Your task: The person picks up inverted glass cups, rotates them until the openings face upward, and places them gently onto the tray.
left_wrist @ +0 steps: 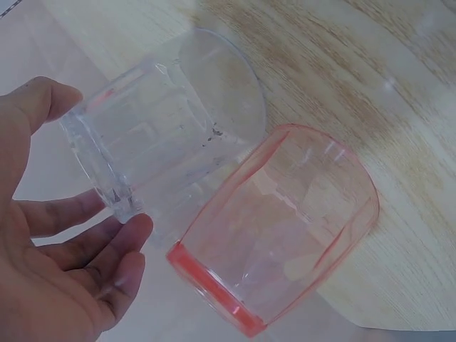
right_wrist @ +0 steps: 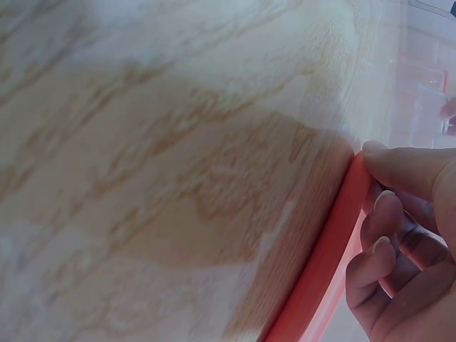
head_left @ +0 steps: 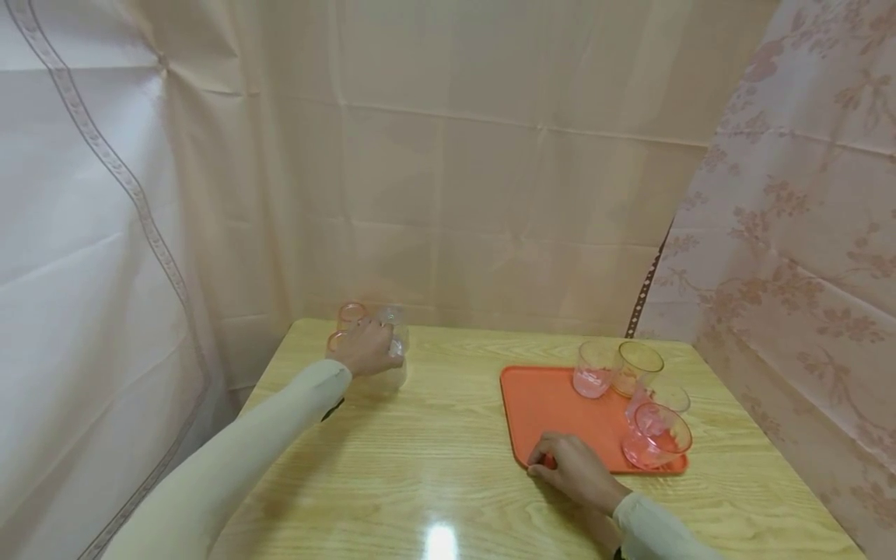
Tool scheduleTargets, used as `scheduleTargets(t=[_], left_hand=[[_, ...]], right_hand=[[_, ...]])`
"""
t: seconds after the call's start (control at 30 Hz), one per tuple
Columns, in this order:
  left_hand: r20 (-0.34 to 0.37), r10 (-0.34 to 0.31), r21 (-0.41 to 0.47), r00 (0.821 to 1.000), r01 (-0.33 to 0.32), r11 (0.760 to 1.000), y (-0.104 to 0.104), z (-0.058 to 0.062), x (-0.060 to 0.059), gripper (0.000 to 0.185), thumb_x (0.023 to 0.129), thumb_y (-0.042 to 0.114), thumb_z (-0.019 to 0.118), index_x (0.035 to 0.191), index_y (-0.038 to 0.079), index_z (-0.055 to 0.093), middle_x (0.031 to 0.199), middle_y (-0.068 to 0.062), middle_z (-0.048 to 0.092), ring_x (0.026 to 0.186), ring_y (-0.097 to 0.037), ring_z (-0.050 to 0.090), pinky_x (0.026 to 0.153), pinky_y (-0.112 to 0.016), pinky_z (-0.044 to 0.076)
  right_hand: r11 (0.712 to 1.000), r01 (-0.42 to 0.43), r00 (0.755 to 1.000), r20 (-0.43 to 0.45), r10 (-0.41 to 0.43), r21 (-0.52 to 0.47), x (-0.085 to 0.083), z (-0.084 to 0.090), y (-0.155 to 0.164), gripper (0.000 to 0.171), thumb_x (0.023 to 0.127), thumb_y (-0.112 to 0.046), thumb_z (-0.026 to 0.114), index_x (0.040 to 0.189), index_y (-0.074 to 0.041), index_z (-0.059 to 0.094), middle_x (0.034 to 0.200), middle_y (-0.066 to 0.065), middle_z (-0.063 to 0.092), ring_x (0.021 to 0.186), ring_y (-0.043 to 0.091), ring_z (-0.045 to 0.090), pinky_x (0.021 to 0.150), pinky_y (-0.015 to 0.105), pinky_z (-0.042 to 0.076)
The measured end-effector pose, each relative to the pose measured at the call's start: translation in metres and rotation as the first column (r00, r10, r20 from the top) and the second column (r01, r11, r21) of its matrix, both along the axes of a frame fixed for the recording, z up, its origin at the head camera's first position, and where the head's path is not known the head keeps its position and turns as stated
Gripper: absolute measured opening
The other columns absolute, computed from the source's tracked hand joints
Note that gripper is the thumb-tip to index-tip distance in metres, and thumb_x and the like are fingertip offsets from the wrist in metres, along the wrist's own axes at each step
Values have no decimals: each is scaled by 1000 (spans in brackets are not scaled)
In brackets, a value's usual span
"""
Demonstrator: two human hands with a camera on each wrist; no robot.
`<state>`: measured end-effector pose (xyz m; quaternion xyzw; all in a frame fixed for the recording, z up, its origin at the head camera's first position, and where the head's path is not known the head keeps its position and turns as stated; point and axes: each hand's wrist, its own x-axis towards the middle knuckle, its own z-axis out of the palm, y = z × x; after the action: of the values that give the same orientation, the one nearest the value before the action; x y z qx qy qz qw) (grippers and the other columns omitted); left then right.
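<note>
At the far left of the table, my left hand (head_left: 367, 348) reaches over a cluster of glasses. Seen from the left wrist, its thumb and fingers span the base of a clear glass (left_wrist: 167, 128), which stands mouth down. A red-tinted clear glass (left_wrist: 285, 221), also base up, is right beside it. My right hand (head_left: 574, 470) is at the near left corner of an orange-red tray (head_left: 553, 412). In the right wrist view the thumb lies on the tray's rim (right_wrist: 324, 260) and the other fingers curl in against it.
Several glasses stand mouth up on the tray's right side, among them a yellow-rimmed glass (head_left: 640, 362) and a pink-red glass (head_left: 654, 439). Another red-tinted glass (head_left: 352, 311) is behind my left hand. Curtains (head_left: 455, 194) hang behind and beside the wooden table (head_left: 420, 443).
</note>
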<state>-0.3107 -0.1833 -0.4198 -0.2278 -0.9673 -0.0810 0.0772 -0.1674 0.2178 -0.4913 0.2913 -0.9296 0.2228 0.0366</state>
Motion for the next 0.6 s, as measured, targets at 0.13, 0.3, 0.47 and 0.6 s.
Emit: scheduleTargets(t=[0.13, 0.3, 0.47, 0.6], left_hand=[[11, 2, 5, 1000, -3, 1000, -1, 2, 5, 28, 84, 33, 69, 78, 10, 54, 80, -5, 51, 72, -21, 48, 61, -36, 42], [34, 5, 33, 999, -6, 999, 0, 5, 10, 31, 85, 36, 70, 91, 7, 60, 89, -5, 54, 76, -21, 53, 59, -36, 47], [49, 27, 29, 998, -28, 999, 3, 9, 18, 42, 85, 40, 70, 105, 5, 63, 96, -7, 57, 80, -22, 56, 61, -45, 50], [42, 60, -6, 997, -59, 998, 5, 9, 26, 46, 83, 47, 67, 108, 10, 66, 106, -9, 60, 84, -24, 57, 61, -57, 49]], right_hand=[[1000, -11, 1000, 7, 11, -4, 1, 2, 0, 8, 87, -20, 84, 86, -22, 76, 86, -17, 62, 76, 1, 58, 64, 26, 49], [1000, -10, 1000, 14, 10, 1, 1, 3, 0, 9, 87, -19, 84, 86, -23, 76, 87, -17, 62, 77, 2, 58, 65, 27, 49], [1000, -14, 1000, 13, 14, -3, 1, 3, 1, 9, 87, -19, 84, 86, -23, 76, 86, -17, 61, 76, 3, 58, 65, 27, 49], [1000, -17, 1000, 10, 17, -5, 1, 2, 1, 9, 87, -19, 84, 86, -23, 76, 86, -17, 62, 76, 3, 58, 65, 27, 48]])
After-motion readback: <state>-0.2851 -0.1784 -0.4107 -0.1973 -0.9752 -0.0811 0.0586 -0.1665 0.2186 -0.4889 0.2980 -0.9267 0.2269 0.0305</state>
